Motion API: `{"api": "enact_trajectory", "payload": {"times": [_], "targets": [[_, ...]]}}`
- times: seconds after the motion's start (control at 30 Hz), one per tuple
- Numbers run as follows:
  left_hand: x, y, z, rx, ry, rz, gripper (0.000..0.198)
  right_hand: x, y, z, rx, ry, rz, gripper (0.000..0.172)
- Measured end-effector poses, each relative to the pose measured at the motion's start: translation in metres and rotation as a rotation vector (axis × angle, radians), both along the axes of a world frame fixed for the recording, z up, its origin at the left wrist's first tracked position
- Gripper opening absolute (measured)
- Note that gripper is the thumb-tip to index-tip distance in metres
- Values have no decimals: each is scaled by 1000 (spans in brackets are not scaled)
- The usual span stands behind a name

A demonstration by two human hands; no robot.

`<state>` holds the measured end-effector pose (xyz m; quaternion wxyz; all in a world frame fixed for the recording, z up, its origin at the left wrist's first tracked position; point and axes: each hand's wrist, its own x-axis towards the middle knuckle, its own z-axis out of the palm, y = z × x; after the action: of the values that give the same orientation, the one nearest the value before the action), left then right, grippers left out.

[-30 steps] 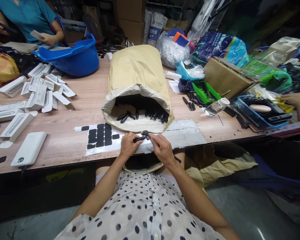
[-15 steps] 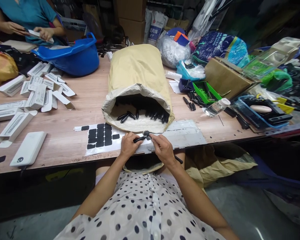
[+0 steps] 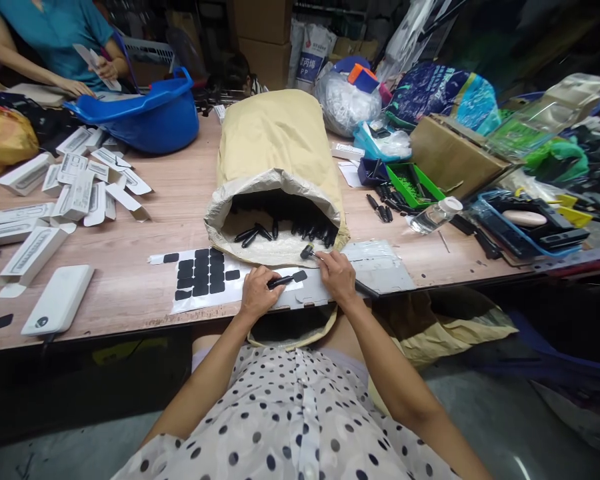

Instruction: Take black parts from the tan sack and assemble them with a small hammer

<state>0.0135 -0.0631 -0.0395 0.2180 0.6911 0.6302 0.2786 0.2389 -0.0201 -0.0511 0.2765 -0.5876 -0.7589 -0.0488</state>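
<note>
I see the pad sheet (image 3: 200, 272) just left of the paper sack (image 3: 275, 133) mouth. In front of the sack, the left hand (image 3: 258, 297) pinches a black stick (image 3: 281, 281). At the sack's lip, the right hand (image 3: 338, 279) pinches a small black cap (image 3: 307, 252), apart from the stick.

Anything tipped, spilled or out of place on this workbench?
The clear plastic bottle lies tipped on its side near the green plastic tray. The tan paper sack also lies on its side, mouth open, with small black parts inside.
</note>
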Motion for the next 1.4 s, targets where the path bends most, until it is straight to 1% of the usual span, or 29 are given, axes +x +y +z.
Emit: {"api": "enact_trajectory", "payload": {"times": [0.13,0.23,0.3,0.37,0.4,0.43,0.5,0.53,0.57,0.6,0.7,0.77,0.83,0.9,0.93,0.97,1.03,1.07,1.1,1.13,1.17,1.23,1.27,1.3,1.33,1.37,1.4], "targets": [[-3,1,-2,28,6,-22,11,-2,0,-7,19,-65,-23,27],[-6,-2,-2,150,-23,-74,12,-4,-2,-6,18,-83,-23,27],[-7,-10,0,257,-66,-158,20,-5,-1,-5,11,-90,-20,27],[-5,-24,3,310,-116,-308,27,-5,-1,-5,10,-90,-20,27],[-3,-32,4,295,-133,-403,29,-5,0,-5,12,-88,-20,27],[0,-41,4,247,-138,-504,31,-5,0,-5,16,-86,-21,26],[7,-56,1,66,-106,-663,33,-5,0,-6,21,-86,-24,26],[11,-61,-2,-55,-63,-702,32,-5,0,-6,21,-87,-25,26],[14,-65,-6,-182,-7,-705,32,-6,0,-7,20,-88,-24,26],[17,-66,-11,-309,57,-674,31,-6,0,-7,20,-89,-24,26],[20,-62,-28,-641,254,-471,34,-7,0,-8,30,-88,-25,25],[19,-58,-38,-761,333,-379,38,-8,1,-8,33,-90,-30,25],[17,-57,-42,-803,362,-374,41,-9,1,-8,24,-92,-38,25],[16,-58,-38,-813,365,-414,40,-9,1,-8,10,-96,-44,25],[16,-59,-33,-802,359,-453,38,-9,1,-8,3,-98,-45,25],[17,-59,-24,-775,341,-506,36,-9,1,-8,-2,-100,-44,26],[18,-53,-3,-691,248,-636,29,-9,0,-8,-8,-100,-42,26],[18,-47,10,-641,174,-682,26,-9,0,-8,-8,-99,-42,26],[17,-38,22,-597,91,-690,24,-9,0,-7,-7,-97,-43,26],[15,-27,33,-548,15,-637,24,-9,0,-7,-5,-94,-44,26],[12,-14,43,-472,-25,-516,26,-9,-1,-7,-2,-92,-44,27],[3,15,55,-281,15,-152,25,-9,0,-8,8,-86,-42,27],[-2,30,57,-195,76,31,24,-10,0,-8,12,-83,-41,27],[-7,43,57,-127,137,181,23,-10,0,-9,14,-81,-40,26],[-12,55,55,-99,186,303,23,-10,0,-9,14,-80,-39,26],[-16,66,53,-94,221,394,23,-10,0,-9,13,-80,-40,26],[-19,74,50,-108,240,454,22,-10,1,-10,12,-81,-42,26]]}}
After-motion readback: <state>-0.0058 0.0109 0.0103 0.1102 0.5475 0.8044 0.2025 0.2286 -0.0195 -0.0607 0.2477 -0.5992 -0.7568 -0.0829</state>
